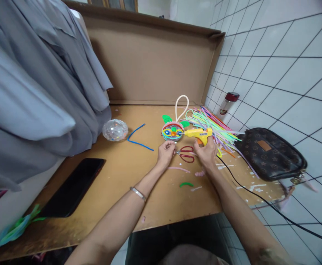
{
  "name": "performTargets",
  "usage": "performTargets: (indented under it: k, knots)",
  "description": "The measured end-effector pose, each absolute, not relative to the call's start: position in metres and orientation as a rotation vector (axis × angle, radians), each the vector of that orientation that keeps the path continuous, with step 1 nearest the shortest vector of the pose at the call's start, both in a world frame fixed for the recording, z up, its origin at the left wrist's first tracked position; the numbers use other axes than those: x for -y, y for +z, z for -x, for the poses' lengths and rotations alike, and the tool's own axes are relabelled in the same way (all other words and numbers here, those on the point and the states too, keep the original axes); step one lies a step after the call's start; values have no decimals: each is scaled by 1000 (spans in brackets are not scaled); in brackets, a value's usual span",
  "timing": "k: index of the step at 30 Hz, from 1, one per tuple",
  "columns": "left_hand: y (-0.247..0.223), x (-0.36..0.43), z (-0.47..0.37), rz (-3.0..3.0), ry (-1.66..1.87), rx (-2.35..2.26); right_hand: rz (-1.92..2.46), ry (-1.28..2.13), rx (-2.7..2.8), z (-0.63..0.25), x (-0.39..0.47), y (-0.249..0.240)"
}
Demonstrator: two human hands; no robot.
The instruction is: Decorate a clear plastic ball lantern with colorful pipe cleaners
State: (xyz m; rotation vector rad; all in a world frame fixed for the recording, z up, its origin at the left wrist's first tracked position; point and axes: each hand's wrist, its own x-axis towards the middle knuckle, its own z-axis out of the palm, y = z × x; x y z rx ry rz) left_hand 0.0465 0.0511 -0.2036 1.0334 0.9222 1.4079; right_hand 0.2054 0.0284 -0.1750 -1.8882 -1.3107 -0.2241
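Note:
My right hand (207, 150) grips a yellow hot glue gun (198, 134), whose nozzle points left at a decorated round ornament (172, 131). This ornament has coloured rings on its front, green leaf shapes and a white loop (177, 106) standing at its top. Just below it, my left hand (166, 152) is closed in a pinch; a tiny pale bit shows at its fingertips, too small to name. Red-handled scissors (186, 154) lie between my hands, their blades partly hidden by the left one.
Left of the ornament are a bent blue pipe cleaner (139, 143), a clear faceted ball (115, 130) and a black phone (74, 187). Coloured pipe cleaners (214, 123), a bottle (227, 103) and a dark pouch (271, 154) sit at right. A black cord (249, 189) trails rightward.

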Motion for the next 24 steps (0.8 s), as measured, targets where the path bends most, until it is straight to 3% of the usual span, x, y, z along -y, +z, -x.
performTargets:
  k: [14,24]
  knots:
    - [-203,-52,-47,-994,1434,-927,1696,-493,1554,-214,-18,-201]
    - [-201,-53,-48,-952,1431,-940,1695,-422,1582,-214,-16,-198]
